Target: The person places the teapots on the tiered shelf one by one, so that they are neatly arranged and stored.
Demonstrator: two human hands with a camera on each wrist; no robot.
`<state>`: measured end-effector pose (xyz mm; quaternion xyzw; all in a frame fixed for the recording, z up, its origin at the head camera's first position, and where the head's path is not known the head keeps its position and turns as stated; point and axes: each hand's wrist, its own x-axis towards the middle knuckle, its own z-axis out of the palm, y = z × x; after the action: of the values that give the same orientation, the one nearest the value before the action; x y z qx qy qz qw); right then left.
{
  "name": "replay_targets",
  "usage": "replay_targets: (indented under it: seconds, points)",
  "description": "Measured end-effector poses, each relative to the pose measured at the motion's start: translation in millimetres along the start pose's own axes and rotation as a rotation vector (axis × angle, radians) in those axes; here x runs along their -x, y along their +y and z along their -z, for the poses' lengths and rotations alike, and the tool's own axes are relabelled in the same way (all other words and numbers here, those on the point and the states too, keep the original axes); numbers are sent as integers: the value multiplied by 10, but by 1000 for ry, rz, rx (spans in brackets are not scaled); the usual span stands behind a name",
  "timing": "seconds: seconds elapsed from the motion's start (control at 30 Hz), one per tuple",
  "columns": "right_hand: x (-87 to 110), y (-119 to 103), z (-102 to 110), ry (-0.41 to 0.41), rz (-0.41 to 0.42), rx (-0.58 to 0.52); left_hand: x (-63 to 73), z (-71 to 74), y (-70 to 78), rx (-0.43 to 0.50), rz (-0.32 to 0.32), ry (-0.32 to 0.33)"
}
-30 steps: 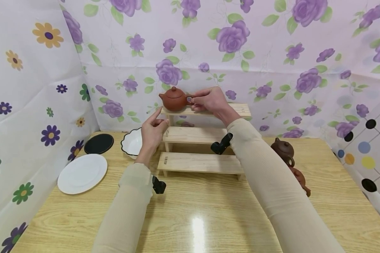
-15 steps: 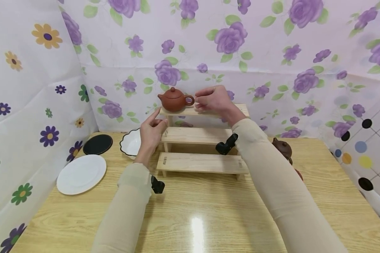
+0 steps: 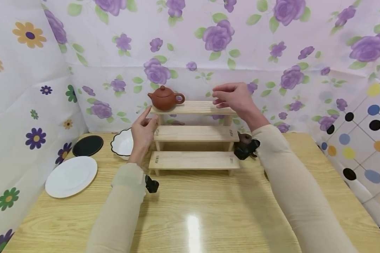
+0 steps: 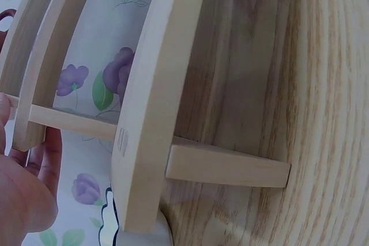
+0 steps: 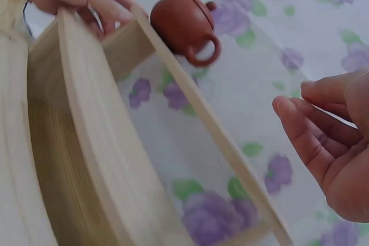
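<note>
Placing step apparently complete: teapot (image 3: pixel 163 99) sits on top tier of wooden stand (image 3: pixel 194 133), upper centre of frame; left hand (image 3: pixel 143 133) grips its left end; right hand (image 3: pixel 239 99), loosely bent, holds nothing; next move probably calls for withdrawing both

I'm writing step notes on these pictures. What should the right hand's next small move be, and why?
Probably lower the right hand toward the dark teapot beside the rack: that hand holds nothing, and the red teapot stands on the top shelf.

Room along top shelf (image 3: pixel 197 106) right of teapot (image 3: pixel 163 99); left hand (image 3: pixel 143 134) blocks left end of rack (image 3: pixel 194 161).
</note>
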<state>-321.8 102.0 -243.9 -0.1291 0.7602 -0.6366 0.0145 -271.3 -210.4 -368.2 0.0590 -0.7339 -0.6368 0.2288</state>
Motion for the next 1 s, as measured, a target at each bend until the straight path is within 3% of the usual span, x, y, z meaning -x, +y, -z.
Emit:
replay_targets:
  seconds: [0.13, 0.23, 0.4, 0.5, 0.73, 1.0]
  points:
    - [176, 52, 255, 27, 28, 29, -1, -25, 13, -3, 0, -5]
    - [320, 45, 410, 45, 51, -7, 5, -30, 33, -9, 8, -14]
    - [532, -13, 592, 67, 104, -31, 11, -18, 49, -20, 18, -10]
    - [649, -41, 682, 84, 125, 14, 18, -9, 55, -26, 29, -4]
    - [920, 17, 889, 153, 108, 126, 25, 7, 75, -4, 42, -9]
    - [1289, 315, 1156, 237, 18, 144, 41, -21, 85, -21, 55, -24]
